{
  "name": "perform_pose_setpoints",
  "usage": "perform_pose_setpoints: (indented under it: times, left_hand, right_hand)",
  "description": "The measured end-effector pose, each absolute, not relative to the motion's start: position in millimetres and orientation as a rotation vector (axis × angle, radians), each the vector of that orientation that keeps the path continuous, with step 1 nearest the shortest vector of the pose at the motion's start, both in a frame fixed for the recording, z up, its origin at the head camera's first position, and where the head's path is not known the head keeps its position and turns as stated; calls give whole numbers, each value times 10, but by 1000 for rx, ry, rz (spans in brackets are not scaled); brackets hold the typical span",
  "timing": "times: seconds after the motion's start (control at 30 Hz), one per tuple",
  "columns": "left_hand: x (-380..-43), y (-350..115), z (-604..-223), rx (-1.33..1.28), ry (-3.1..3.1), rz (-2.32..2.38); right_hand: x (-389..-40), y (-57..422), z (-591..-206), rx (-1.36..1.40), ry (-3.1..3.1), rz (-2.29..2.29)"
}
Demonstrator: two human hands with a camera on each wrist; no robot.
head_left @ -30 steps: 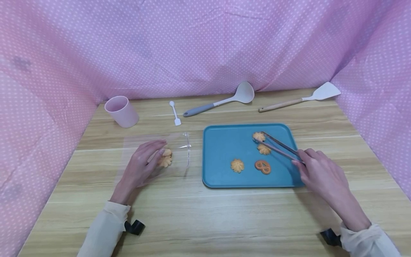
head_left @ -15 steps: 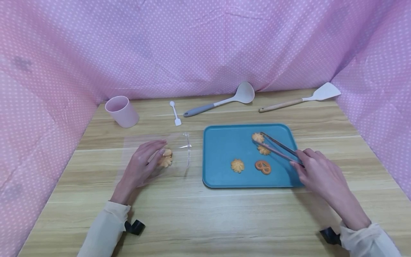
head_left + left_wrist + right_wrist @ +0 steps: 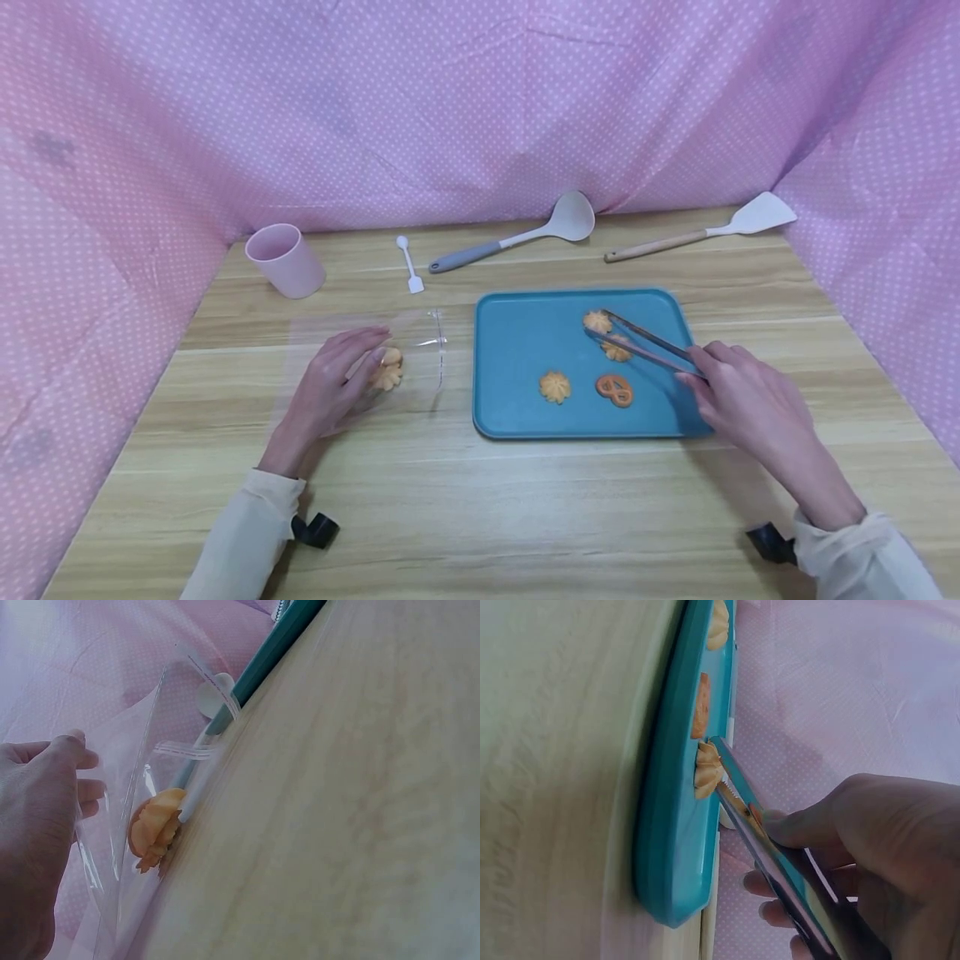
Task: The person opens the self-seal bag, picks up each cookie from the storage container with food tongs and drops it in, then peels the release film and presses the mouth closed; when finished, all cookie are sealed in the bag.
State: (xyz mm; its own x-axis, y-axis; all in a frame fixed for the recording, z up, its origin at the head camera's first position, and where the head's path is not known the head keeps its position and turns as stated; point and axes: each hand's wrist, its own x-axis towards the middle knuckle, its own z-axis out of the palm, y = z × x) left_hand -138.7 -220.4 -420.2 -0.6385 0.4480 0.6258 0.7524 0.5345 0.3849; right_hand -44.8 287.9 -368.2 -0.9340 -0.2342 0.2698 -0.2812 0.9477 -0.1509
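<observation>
My left hand (image 3: 330,379) pinches the upper film of a clear plastic bag (image 3: 420,367), lifting it in the left wrist view. Several cookies (image 3: 155,825) lie inside the bag beside my fingers, partly overlapping. My right hand (image 3: 753,408) grips metal tongs (image 3: 648,356) over the teal tray (image 3: 517,333). The tongs' tips stand on either side of a flower-shaped cookie (image 3: 597,322) at the tray's back. A second flower cookie (image 3: 617,348) lies right below it, partly behind the tongs. A third flower cookie (image 3: 555,387) and a pretzel-shaped cookie (image 3: 615,390) lie nearer the front.
Behind the bag stand a pink cup (image 3: 288,262) and a small white double-ended spoon (image 3: 410,265). A ladle (image 3: 517,237) and a white spatula (image 3: 705,233) lie along the table's back edge. Pink dotted cloth (image 3: 480,117) hangs around the wooden table (image 3: 480,517).
The tongs and the back flower cookie between their tips have shifted slightly left across the tray. The left hand and the bag stay in place.
</observation>
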Motion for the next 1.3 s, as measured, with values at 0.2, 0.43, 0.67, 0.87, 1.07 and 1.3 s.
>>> perform_pose_setpoints:
  times: [0.2, 0.43, 0.67, 0.87, 1.07, 1.3]
  left_hand:
    - [-1386, -2199, -4196, -977, -2322, -902]
    - [-1385, -2200, -4200, -974, -2331, -901]
    - [-1374, -2202, -4201, -962, -2347, -892]
    - [-1375, -2204, -4199, -955, -2353, -896]
    - [-1375, -2204, -4194, -957, -2352, -891]
    - [-1369, -2208, -4188, -951, -2363, -883]
  right_hand:
    - [-453, 2848, -3693, 387, -2864, 274]
    - [-458, 2796, -3707, 431, -2832, 279]
    - [-468, 2714, -3715, 477, -2790, 300]
    - [-498, 2601, -3727, 509, -2804, 326]
    - [-531, 2460, -3725, 564, -2771, 331]
    - [-580, 2300, -3701, 618, -2780, 352]
